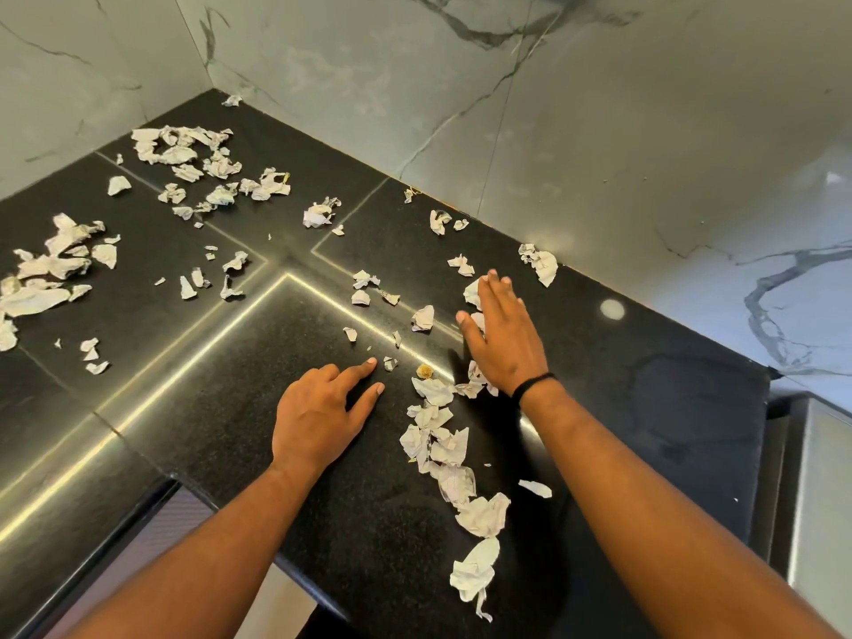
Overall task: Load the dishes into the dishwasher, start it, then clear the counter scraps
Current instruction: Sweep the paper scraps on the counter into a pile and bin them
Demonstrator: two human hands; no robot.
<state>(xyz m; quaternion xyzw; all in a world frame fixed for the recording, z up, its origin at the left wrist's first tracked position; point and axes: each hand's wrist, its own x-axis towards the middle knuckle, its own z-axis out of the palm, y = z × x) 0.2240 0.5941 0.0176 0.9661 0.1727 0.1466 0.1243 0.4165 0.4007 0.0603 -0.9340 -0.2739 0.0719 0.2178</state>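
Scrap-clearing, we judge: flat, straight-fingered right hand [505,336] and loose, empty left hand [322,410] rest among torn white paper scraps [445,447] near the black stone counter [668,408]'s front edge; next, sweep them together.

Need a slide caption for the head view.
Both open hands, left and right, sweep crumpled white paper scraps across the glossy black stone counter.

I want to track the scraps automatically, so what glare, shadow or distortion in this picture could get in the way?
Head view: bright streaks of glare run along the seams of the black counter; a round light spot reflects near the wall; the right hand shadows paper scraps beside it; wide-angle bending curves the counter edges.
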